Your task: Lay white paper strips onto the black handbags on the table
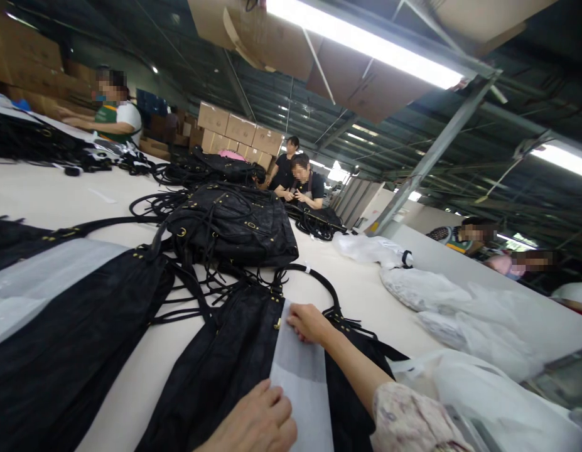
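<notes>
lower centre: right hand (308, 323) flat, fingers spread on white paper strip (300, 376) across black bag (234, 364); left hand (255, 420) cut off at frame bottom, fingers curled on strip edge, grip unclear.

Flat on the long white worktable (46, 194): black leather handbag (234, 370), white paper strip (300, 376) across it; second black bag (234, 226) behind, clear plastic bags (441, 301) right.
</notes>
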`<act>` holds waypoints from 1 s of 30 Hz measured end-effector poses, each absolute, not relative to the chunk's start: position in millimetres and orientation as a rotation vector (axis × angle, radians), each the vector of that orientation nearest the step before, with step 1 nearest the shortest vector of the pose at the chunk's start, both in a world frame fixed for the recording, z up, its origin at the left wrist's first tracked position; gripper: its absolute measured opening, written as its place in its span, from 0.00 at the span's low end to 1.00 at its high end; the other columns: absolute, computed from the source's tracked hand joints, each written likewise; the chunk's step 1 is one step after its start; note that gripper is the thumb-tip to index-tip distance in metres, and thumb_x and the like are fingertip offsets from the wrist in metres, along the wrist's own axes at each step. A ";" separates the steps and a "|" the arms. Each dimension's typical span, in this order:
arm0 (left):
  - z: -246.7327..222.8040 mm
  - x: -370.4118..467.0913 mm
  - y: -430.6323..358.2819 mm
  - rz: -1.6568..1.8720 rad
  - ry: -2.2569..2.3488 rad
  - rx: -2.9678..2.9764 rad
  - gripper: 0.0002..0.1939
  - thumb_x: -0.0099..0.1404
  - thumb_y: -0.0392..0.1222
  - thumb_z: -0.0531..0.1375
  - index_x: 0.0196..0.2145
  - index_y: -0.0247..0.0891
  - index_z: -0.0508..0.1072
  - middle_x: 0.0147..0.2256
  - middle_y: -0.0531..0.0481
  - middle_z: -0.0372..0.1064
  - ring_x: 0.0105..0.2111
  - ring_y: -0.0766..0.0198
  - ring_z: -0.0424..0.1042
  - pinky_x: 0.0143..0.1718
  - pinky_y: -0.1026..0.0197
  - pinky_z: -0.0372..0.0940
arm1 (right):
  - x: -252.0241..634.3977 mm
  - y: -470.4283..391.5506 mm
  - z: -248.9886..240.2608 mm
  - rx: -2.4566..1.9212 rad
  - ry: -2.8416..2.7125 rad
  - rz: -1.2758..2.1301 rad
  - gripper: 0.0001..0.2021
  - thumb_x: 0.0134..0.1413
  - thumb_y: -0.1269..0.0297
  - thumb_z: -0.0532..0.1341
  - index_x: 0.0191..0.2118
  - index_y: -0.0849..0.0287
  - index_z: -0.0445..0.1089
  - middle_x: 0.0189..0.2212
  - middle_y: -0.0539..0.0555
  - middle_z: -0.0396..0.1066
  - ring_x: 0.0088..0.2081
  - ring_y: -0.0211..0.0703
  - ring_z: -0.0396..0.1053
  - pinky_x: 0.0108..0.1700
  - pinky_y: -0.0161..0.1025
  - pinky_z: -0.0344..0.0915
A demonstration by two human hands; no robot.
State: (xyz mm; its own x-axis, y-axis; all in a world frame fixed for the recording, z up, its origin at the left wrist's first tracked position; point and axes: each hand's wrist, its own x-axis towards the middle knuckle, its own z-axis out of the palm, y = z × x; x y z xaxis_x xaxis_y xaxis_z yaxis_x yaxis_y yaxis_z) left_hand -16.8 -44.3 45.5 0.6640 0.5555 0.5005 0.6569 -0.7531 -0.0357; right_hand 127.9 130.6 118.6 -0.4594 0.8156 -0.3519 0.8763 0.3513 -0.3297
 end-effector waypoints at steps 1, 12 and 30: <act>45.8 -16.8 -44.7 -0.701 -0.988 -2.666 0.12 0.64 0.43 0.65 0.28 0.40 0.67 0.30 0.54 0.68 0.34 0.60 0.67 0.40 0.57 0.57 | 128.1 128.5 120.4 1.560 2.472 -0.751 0.09 0.65 0.65 0.50 0.39 0.59 0.66 0.25 0.49 0.69 0.24 0.36 0.69 0.26 0.32 0.64; 69.1 -18.2 -50.7 -0.492 -1.032 -2.845 0.08 0.67 0.43 0.61 0.31 0.39 0.70 0.32 0.51 0.71 0.36 0.57 0.69 0.48 0.53 0.59 | 135.5 94.9 101.7 1.398 2.736 -0.549 0.47 0.28 0.54 0.78 0.56 0.63 0.60 0.47 0.62 0.67 0.48 0.54 0.68 0.52 0.47 0.65; 122.6 -49.6 -79.4 -0.510 -1.466 -3.214 0.08 0.59 0.41 0.66 0.35 0.39 0.71 0.42 0.49 0.74 0.43 0.55 0.71 0.47 0.58 0.64 | 140.7 -28.1 108.0 1.430 2.618 -0.538 0.29 0.69 0.53 0.43 0.70 0.58 0.46 0.71 0.61 0.37 0.71 0.56 0.35 0.70 0.59 0.38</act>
